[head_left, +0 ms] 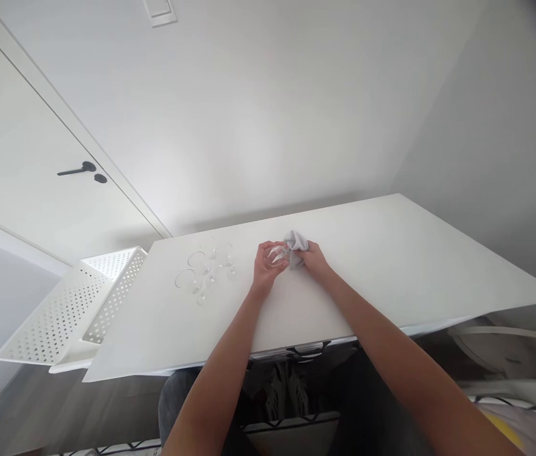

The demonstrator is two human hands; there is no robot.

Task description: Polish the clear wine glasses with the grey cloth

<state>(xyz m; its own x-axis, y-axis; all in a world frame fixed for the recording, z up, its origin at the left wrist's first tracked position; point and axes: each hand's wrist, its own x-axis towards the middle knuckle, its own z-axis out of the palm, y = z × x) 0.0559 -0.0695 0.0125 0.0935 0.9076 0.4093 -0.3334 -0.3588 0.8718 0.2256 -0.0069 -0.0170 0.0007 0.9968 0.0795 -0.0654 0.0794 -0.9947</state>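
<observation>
Over the middle of the white table (391, 266), my left hand (266, 269) is wrapped round a clear stemmed glass (276, 255) lying tilted on its side. My right hand (312, 258) is closed on a light grey cloth (296, 240) pressed against the glass. Both arms reach forward from the near edge. To the left on the table stand three more clear wine glasses (204, 269), upright and close together.
A white perforated tray rack (68, 310) sits off the table's left end. Behind it is a white door with a black handle (78, 170). A chair (500, 345) shows under the table's right side.
</observation>
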